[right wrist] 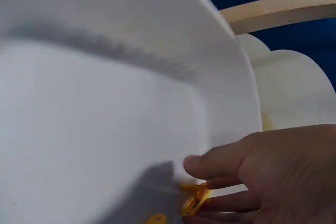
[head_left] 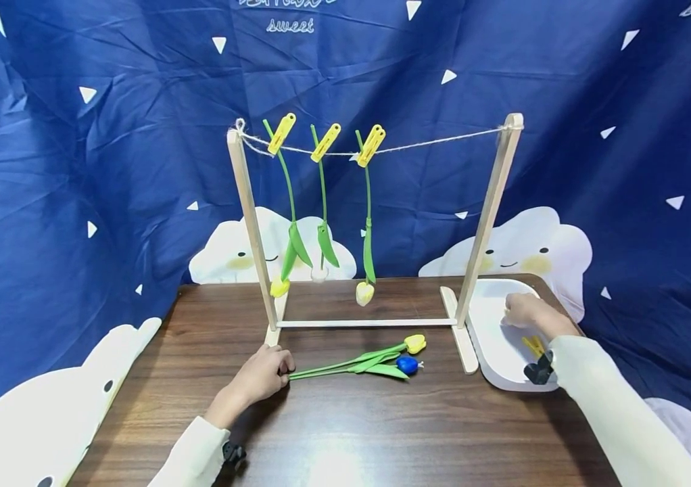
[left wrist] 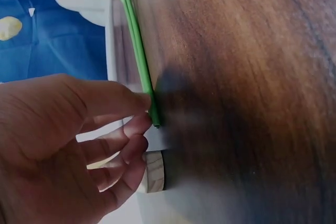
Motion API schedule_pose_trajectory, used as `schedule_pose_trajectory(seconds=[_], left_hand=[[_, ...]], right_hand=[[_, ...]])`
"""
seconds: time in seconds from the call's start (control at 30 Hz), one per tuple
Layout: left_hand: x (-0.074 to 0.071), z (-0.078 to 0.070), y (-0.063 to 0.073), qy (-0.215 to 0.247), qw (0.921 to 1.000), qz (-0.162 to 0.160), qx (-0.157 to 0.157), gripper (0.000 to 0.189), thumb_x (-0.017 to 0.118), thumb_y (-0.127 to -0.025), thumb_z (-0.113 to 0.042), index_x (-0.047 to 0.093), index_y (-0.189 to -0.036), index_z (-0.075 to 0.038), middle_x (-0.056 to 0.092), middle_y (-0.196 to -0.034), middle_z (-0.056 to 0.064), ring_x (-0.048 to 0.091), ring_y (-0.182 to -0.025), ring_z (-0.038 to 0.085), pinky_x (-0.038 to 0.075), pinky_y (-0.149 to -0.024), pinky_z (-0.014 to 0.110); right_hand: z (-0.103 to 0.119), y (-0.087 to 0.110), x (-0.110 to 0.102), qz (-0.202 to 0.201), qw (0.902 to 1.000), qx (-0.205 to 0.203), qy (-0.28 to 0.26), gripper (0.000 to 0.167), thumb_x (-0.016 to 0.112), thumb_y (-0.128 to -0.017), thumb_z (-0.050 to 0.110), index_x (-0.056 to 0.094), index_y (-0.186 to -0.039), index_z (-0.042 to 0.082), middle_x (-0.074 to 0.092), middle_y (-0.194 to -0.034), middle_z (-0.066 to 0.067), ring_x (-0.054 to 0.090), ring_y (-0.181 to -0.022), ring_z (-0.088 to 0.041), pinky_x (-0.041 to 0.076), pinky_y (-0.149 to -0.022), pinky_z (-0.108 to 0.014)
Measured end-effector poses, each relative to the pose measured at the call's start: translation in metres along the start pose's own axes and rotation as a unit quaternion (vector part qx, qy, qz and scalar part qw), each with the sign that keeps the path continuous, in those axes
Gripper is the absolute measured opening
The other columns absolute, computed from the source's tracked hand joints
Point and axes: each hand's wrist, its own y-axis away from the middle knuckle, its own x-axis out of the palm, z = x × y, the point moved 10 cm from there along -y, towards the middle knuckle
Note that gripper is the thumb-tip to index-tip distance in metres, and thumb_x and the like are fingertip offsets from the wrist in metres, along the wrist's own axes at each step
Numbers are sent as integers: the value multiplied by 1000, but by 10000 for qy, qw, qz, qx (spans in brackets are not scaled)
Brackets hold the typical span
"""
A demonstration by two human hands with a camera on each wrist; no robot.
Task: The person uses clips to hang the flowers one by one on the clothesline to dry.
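A yellow tulip [head_left: 415, 343] and a blue tulip [head_left: 408, 365] lie side by side on the table. My left hand [head_left: 263, 373] pinches their green stems [left wrist: 142, 61] near the cut ends, between thumb and forefinger. Inside the white tray [head_left: 491, 358] is my right hand [head_left: 528, 314], its fingers around a yellow clothespin [right wrist: 195, 200] by the tray wall; part of the pin is hidden. From a string [head_left: 437, 143] hang three tulips head down, a yellow one [head_left: 280, 288] and two pale ones, each held by a yellow clothespin [head_left: 282, 134].
A wooden frame with two posts [head_left: 491, 210] and a low white crossbar [head_left: 364, 324] carries the string. Another yellow clothespin [head_left: 533, 347] lies in the tray at the table's right edge. Behind the table hangs a blue cloth [head_left: 138, 169] with cloud prints.
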Motion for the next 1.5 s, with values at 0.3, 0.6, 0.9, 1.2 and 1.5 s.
schedule_pose_trajectory(seconds=[0.3,0.6,0.9,1.2,1.5], left_hand=[[4,0,-1,-325,9994,85,40,18,82,-75,-5,69,-82,-15,62,-78,-5,54,-80,17,50,-72,35],[7,4,-1,-549,9983,54,-176,16,79,-75,-13,66,-79,-20,58,-75,-9,56,-77,15,50,-67,35],[6,15,1,639,9943,389,-764,16,74,-86,-13,60,-88,-19,55,-74,-6,54,-70,14,44,-62,34],[-8,7,-4,1457,9884,197,-370,12,75,-95,-13,64,-92,-17,61,-77,-8,55,-74,9,47,-70,29],[-39,-11,-9,2351,9713,-343,-102,7,76,-96,-9,71,-97,-14,70,-88,-3,61,-76,7,51,-69,22]], right_hand=[[-1,1,3,-133,9998,74,-150,28,78,-90,16,55,-92,1,61,-86,-15,58,-81,-32,50,-75,-44],[-6,-2,10,23,9993,289,-218,28,76,-94,18,57,-97,-1,61,-86,-14,57,-80,-28,48,-69,-37],[-7,-5,15,105,9991,316,-269,32,76,-92,21,58,-98,-5,62,-86,-15,57,-78,-28,50,-70,-38],[-8,-8,12,-54,9987,307,-412,38,71,-83,8,53,-109,-12,65,-97,-27,61,-86,-36,55,-80,-49],[-3,-10,-12,-944,9929,42,-727,23,70,-86,13,64,-97,-6,69,-88,-17,62,-80,-30,51,-71,-41]])
